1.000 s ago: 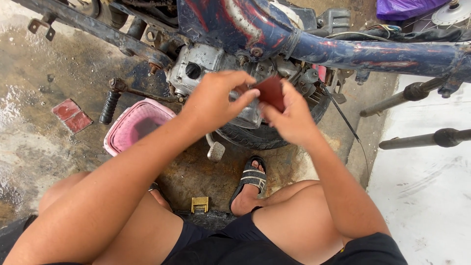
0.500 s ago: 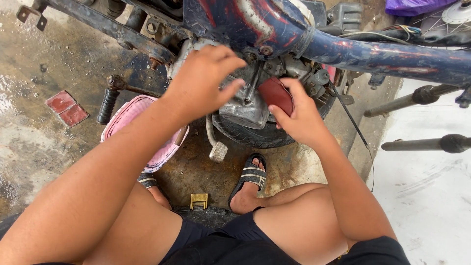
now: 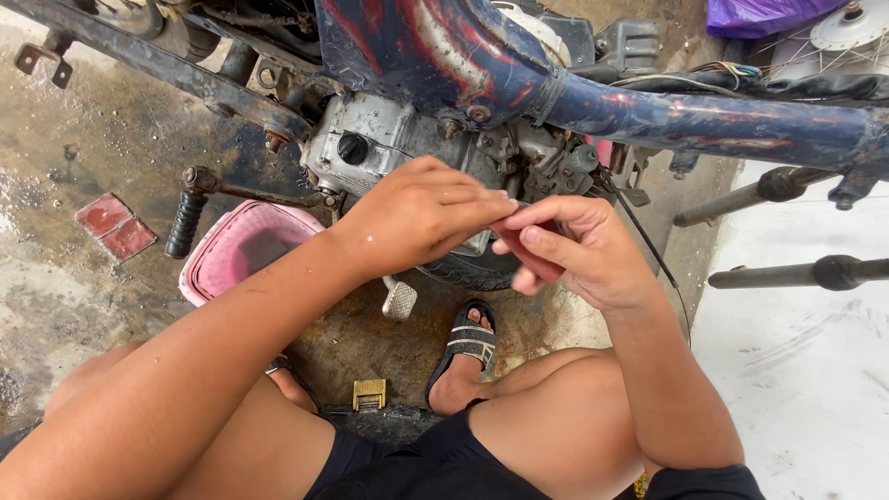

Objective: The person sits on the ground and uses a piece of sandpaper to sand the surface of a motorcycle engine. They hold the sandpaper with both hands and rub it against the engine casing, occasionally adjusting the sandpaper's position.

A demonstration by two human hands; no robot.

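Head view: a person squats beside a stripped motorbike whose blue frame (image 3: pixel 704 116) runs across the top of the picture. Both hands meet at centre frame, just in front of the grey engine (image 3: pixel 389 139). The right hand (image 3: pixel 579 250) curls closed around a small dark red piece (image 3: pixel 537 267), which shows only as a sliver under the fingers; what it is cannot be told. The left hand (image 3: pixel 421 213) lies over from the left, its fingers bent and their tips touching the right hand's fingertips; whether it pinches anything of its own cannot be told.

Left of centre, a pink tub (image 3: pixel 243 248) sits on the wet concrete, with a black kick lever (image 3: pixel 185 222) just above and left of it. A sandalled foot (image 3: pixel 463 347) rests low in the middle, below the hands, and a small yellow clip (image 3: pixel 369 393) lies to its left.

As a judgement, the step in hand is readying the red piece between the fingertips, close to the engine. A steady pinch and a clear line to the engine side seem to be what matters, since the hands hide the spot behind them.
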